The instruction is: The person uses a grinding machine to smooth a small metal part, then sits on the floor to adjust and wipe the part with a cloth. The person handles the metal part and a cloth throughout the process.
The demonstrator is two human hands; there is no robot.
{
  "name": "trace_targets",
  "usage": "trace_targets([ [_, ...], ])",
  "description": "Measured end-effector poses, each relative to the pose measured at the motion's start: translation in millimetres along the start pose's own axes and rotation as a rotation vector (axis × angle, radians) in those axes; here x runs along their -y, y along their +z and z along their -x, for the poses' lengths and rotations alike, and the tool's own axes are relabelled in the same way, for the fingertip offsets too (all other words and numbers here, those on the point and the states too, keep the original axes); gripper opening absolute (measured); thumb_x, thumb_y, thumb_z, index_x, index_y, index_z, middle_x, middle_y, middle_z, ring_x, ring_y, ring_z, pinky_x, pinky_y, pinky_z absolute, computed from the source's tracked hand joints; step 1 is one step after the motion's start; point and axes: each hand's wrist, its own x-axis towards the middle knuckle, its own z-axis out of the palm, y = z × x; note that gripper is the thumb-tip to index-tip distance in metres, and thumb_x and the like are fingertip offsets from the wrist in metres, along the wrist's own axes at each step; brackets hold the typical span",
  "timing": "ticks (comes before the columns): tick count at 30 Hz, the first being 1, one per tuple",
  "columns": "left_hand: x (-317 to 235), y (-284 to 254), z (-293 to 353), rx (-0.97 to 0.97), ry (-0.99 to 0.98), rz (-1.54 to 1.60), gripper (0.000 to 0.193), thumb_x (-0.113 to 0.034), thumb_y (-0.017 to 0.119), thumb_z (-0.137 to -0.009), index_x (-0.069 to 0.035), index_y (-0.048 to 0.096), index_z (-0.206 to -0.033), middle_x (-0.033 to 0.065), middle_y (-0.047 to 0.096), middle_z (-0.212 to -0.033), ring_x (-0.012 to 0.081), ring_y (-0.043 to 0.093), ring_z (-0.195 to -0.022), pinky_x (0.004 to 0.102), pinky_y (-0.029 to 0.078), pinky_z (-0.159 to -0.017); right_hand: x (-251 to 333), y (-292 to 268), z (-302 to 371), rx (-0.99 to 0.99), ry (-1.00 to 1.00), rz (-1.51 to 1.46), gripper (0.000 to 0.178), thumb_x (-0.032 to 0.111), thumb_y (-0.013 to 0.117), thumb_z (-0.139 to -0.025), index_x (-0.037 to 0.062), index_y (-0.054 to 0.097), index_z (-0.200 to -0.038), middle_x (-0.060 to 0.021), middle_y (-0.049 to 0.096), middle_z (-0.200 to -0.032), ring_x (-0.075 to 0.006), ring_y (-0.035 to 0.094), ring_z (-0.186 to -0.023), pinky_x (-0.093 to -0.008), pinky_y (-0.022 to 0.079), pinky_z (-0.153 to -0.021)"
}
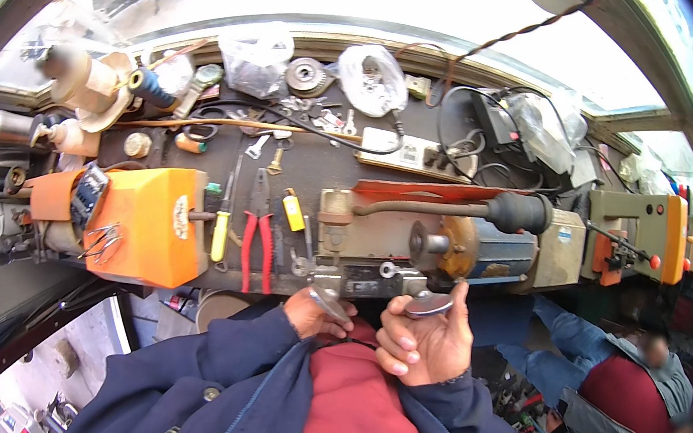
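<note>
Metal key blank [330, 304] pinched in my left hand [312, 312], just below the key-cutting machine [441, 244] | right hand [426, 340] holds a dark round disc [429, 305] by the cutter wheel [457, 244] | I'd keep fingertips off the wheel, seat the blank square.

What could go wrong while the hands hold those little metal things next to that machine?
The right hand pinches a small metal piece right beside the machine's round wheel, so fingers might get caught if it spins. The left hand holds a key-like piece at the crowded bench edge; it might drop and get lost.
</note>
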Motion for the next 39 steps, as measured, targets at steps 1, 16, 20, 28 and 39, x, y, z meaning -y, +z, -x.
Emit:
trace_targets([
  [1, 0, -1, -1, -0.002, -0.015, -0.005, 0.040, -0.004, 0.063, -0.089, -0.001, 0.058, -0.128, 0.0176, 0.067, -0.116, 0.0301, 0.070, -0.096, 0.0434, 0.060, -0.080, 0, 0, 0, 0.017, 0.010, -0.011, 0.093, 0.081, 0.023, -0.092, 0.0002, 0.062, -0.116, -0.0016, 0.044, -0.071, -0.0109, 0.039, -0.055, -0.0276, 0.038, -0.053],
  [16, 2, 0, 1, 0.025, 0.065, 0.003, 0.035, -0.006, 0.059, -0.092, 0.000, 0.058, -0.126, 0.0172, 0.067, -0.110, 0.0292, 0.070, -0.091, 0.0412, 0.060, -0.077, 0, -1, -2, 0.042, 0.021, -0.017, 0.092, 0.081, 0.021, -0.093, 0.0001, 0.059, -0.114, -0.0026, 0.045, -0.075, -0.0106, 0.040, -0.057, -0.0280, 0.039, -0.054],
  [20, 1, 2, 2, 0.029, 0.061, -0.025, 0.036, -0.003, 0.056, -0.092, 0.001, 0.058, -0.127, 0.0165, 0.067, -0.112, 0.0278, 0.069, -0.094, 0.0398, 0.060, -0.080, 0, -3, -3, 0.064, 0.026, -0.088, 0.094, 0.082, 0.025, -0.092, -0.0020, 0.060, -0.116, -0.0048, 0.052, -0.076, -0.0122, 0.042, -0.057, -0.0306, 0.040, -0.055],
  [28, -1, 4, 3, 0.030, 0.061, -0.021, 0.035, -0.001, 0.056, -0.091, 0.002, 0.058, -0.126, 0.0157, 0.068, -0.111, 0.0269, 0.070, -0.093, 0.0382, 0.060, -0.080, 1, -3, -4, 0.044, 0.030, -0.061, 0.093, 0.081, 0.025, -0.092, -0.0015, 0.060, -0.115, -0.0047, 0.052, -0.076, -0.0124, 0.041, -0.056, -0.0307, 0.040, -0.055],
  [39, -4, 10, 4, -0.025, 0.036, -0.031, 0.035, 0.001, 0.055, -0.088, 0.002, 0.060, -0.124, 0.0147, 0.069, -0.107, 0.0261, 0.070, -0.090, 0.0366, 0.059, -0.078, 3, -1, -6, 0.043, 0.043, -0.054, 0.092, 0.081, 0.025, -0.093, -0.0009, 0.061, -0.115, -0.0044, 0.052, -0.076, -0.0123, 0.041, -0.057, -0.0306, 0.040, -0.055],
])
